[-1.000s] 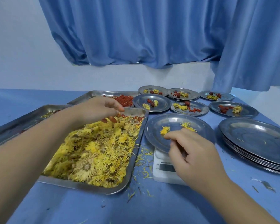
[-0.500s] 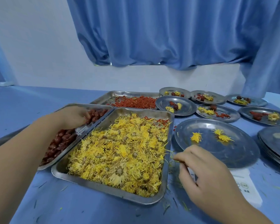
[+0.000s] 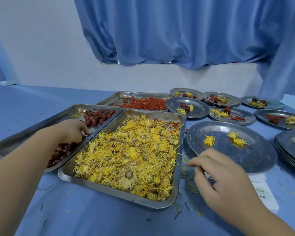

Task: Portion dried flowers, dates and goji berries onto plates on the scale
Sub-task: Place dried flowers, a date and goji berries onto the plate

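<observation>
**Snapshot from the portioning table (image 3: 78, 217)**

Standing next to the person here. The left hand (image 3: 71, 132) is down in the date tray (image 3: 29, 133), fingers curled with the tips right in among the dates (image 3: 99, 116). I can't tell whether it has actually got hold of one, because the knuckles hide it.

The right hand (image 3: 228, 181) sits low over the blue cloth between the flower tray (image 3: 119, 196) and the scale (image 3: 262, 191). Its fingers are loosely bent and the index finger and thumb are close together. It may be nipping a stray petal, but honestly it's too fine to make out.

The dried flowers (image 3: 129, 155) fill the near tray almost to the rim, with a few red berries in its far corner. The goji berries (image 3: 145, 103) lie in a third tray (image 3: 138, 94) behind it, against the date tray's far end.

The plate on the scale (image 3: 245, 160) is just right of the flower tray. It has two yellow flower heads on it, one (image 3: 209, 140) to the left and one (image 3: 236, 139) to the right, set apart from each other.

A stack of bare plates (image 3: 293, 147) sits at the right edge. Further back, six filled plates (image 3: 187, 107) each carry flowers plus something red. Loose petals are scattered over the cloth, and a blue curtain (image 3: 177, 31) hangs behind it all.
</observation>
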Tool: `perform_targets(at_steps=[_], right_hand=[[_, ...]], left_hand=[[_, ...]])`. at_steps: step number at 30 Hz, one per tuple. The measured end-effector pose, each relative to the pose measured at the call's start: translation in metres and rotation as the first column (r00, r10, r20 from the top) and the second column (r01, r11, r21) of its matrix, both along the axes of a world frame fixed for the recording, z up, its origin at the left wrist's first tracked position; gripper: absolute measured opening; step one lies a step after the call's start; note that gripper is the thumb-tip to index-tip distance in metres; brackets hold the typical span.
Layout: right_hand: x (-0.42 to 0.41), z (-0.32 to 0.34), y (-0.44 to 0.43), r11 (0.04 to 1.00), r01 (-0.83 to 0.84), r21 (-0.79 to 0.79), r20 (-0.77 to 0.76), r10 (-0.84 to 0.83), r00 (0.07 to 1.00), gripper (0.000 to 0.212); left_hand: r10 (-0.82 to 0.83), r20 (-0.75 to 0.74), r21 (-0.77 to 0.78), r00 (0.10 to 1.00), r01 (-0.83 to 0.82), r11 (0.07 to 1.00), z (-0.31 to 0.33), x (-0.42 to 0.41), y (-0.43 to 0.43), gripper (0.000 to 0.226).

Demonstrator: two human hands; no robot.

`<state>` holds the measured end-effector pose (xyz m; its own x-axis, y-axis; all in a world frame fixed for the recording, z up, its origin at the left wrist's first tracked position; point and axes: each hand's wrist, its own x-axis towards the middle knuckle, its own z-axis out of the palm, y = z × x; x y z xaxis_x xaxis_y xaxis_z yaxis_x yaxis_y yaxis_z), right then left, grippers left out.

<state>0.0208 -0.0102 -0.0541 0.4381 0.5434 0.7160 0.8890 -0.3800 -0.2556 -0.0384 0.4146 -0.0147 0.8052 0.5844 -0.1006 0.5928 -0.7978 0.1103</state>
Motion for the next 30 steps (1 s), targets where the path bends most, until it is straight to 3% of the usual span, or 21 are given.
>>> perform_targets(at_steps=[6,12,16,22,26,30], right_hand=[[0.002,0.000,-0.003,0.999,0.014,0.042,-0.028,-0.013,1.000,0.028],[0.012,0.004,-0.008,0.979,0.100,0.177,-0.127,-0.078,0.989,0.020],[0.019,0.011,-0.019,0.931,0.172,0.322,-0.349,-0.052,0.936,0.029],[0.037,0.018,-0.037,0.780,0.354,0.516,-0.640,0.077,0.764,0.032],[0.046,0.023,-0.046,0.688,0.460,0.561,-0.723,0.136,0.678,0.030],[0.049,0.025,-0.050,0.674,0.468,0.571,-0.721,0.140,0.679,0.029]], left_hand=[[0.045,0.303,-0.146,0.952,0.000,0.989,0.004,-0.013,-0.005,0.028],[0.019,0.576,-0.365,0.817,0.236,0.901,0.023,0.001,-0.065,0.021],[-0.098,0.598,-0.427,0.796,0.420,0.801,0.029,0.023,-0.127,0.021],[-0.282,0.581,-0.445,0.764,0.588,0.676,0.033,0.066,-0.214,0.024],[-0.377,0.535,-0.447,0.756,0.632,0.633,0.028,0.092,-0.261,0.024],[-0.418,0.514,-0.451,0.749,0.651,0.611,0.021,0.112,-0.289,0.030]])
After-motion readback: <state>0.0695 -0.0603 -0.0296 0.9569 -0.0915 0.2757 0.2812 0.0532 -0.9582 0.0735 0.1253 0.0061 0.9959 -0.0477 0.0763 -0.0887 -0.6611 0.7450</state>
